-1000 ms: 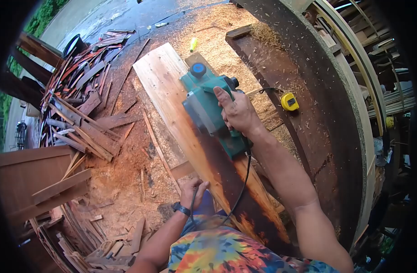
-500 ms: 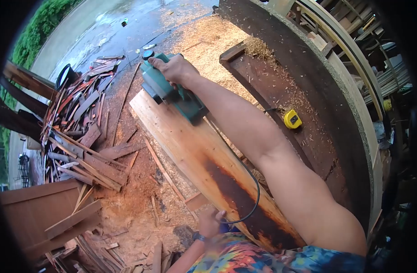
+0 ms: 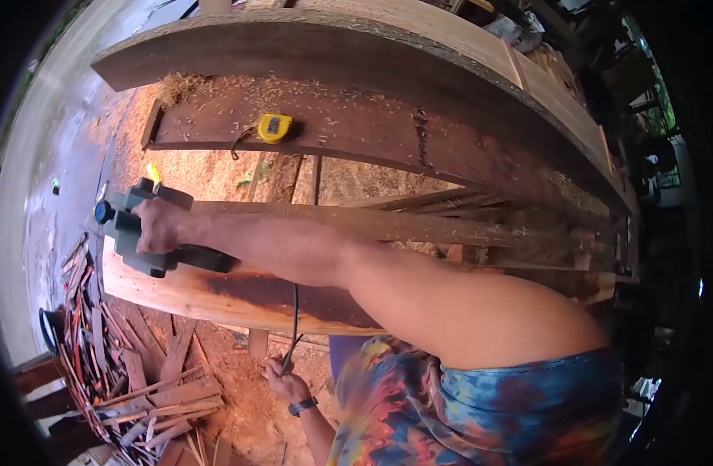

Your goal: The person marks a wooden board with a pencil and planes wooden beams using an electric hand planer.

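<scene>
My right hand [image 3: 160, 225] grips the handle of a dark green electric planer [image 3: 129, 233], my arm stretched out to the left. The planer rests over the far left end of a wooden plank [image 3: 162, 290], which is pale there and has a dark brown patch [image 3: 255, 289] further along. A black power cord [image 3: 296, 311] hangs over the plank's near edge. Below that edge, my left hand [image 3: 286, 382], with a dark band on its wrist, has its fingers closed on the cord.
A yellow tape measure [image 3: 274, 128] lies on a reddish-brown board [image 3: 356, 128] strewn with shavings. Behind it stands a long dark plank [image 3: 310, 58] on edge. Scrap wood [image 3: 170, 392] is heaped at lower left, and sawdust [image 3: 247, 404] covers the ground.
The view has swung round, so the plank now lies nearly level across it. My left hand is now lower, further from the plank's edge, with the cord. My right hand still grips the planer.
</scene>
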A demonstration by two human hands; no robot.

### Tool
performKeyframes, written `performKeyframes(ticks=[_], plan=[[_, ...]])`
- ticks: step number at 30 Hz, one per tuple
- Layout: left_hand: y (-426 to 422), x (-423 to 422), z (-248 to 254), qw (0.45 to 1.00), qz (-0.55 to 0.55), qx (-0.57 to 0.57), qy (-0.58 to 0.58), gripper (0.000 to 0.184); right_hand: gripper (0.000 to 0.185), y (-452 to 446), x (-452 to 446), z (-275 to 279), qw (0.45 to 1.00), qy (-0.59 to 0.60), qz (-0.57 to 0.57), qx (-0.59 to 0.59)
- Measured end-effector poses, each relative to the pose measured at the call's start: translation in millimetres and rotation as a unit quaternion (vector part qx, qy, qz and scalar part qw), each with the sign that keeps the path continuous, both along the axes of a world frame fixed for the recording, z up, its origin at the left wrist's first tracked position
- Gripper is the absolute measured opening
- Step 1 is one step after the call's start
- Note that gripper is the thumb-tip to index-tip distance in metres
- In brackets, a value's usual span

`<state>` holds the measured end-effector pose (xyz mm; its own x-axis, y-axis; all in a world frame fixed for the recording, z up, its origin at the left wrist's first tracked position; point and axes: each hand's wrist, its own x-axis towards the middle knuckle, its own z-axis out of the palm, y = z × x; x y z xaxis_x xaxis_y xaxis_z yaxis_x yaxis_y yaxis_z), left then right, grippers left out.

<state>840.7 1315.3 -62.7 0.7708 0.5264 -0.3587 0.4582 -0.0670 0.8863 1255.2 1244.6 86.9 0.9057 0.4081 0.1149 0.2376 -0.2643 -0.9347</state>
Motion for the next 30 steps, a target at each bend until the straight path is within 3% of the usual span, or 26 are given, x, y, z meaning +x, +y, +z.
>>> performKeyframes(ticks=[2, 4, 5, 8, 9, 11, 12, 15, 17, 18, 21, 23, 27, 30], plan=[[22.3, -12.2, -4.0, 0.999, 0.037, -0.004, 0.021, 0.028, 0.046, -71.8, -63.1, 15.1, 0.997, -0.01, -0.018, 0.075], [31.8, -10.4, -1.8, 0.995, -0.003, 0.091, 0.05, 0.028, 0.043, -142.4, -120.9, 27.7, 0.996, 0.032, -0.032, 0.075], [38.3, -5.9, 4.6, 0.985, -0.039, 0.141, 0.089, 0.028, 0.045, -169.9, -146.0, 18.5, 0.993, -0.005, -0.058, 0.102], [67.6, 0.9, -49.5, 0.991, 0.007, 0.119, -0.057, 0.034, 0.056, -274.6, -228.8, 40.3, 0.989, 0.089, -0.102, 0.062], [62.0, 10.1, -43.9, 0.989, 0.02, 0.133, -0.057, 0.036, 0.054, -307.9, -255.9, 34.0, 0.984, 0.117, -0.126, 0.04], [34.4, 15.7, -16.0, 0.985, 0.055, 0.16, -0.045, 0.04, 0.055, -372.8, -310.9, 26.5, 0.975, 0.049, -0.212, 0.039], [28.2, 13.7, -9.2, 0.971, -0.013, 0.232, -0.059, 0.044, 0.051, -406.9, -337.6, 40.2, 0.966, 0.105, -0.236, 0.026], [-25.7, 21.2, 29.7, 0.944, -0.064, 0.321, 0.026, 0.047, 0.042, -490.5, -410.7, 41.6, 0.92, 0.143, -0.361, 0.056], [-70.5, 25.9, 44.4, 0.882, -0.183, 0.429, -0.069, 0.048, 0.036, -544.5, -457.9, 38.5, 0.875, 0.19, -0.44, 0.062], [-97.2, 28.7, 50.9, 0.839, -0.238, 0.476, -0.116, 0.049, 0.032, -566.1, -476.6, 29.9, 0.865, 0.148, -0.475, 0.067], [-176.6, 35.5, 75.4, 0.792, -0.336, 0.489, -0.145, 0.059, 0.044, -621.1, -519.6, 23.3, 0.8, 0.164, -0.554, 0.159], [-215.2, 41.6, 70.5, 0.792, -0.377, 0.442, -0.184, 0.065, 0.047, -651.8, -544.5, 18.2, 0.778, 0.163, -0.585, 0.159], [-253.5, 39.0, 68.0, 0.71, -0.451, 0.531, -0.101, 0.077, 0.05, -681.1, -573.4, 17.6, 0.755, 0.207, -0.592, 0.192], [-253.8, 37.9, 61.8, 0.738, -0.427, 0.519, -0.06, 0.081, 0.048, -689.2, -578.5, 12.5, 0.756, 0.233, -0.568, 0.228]])
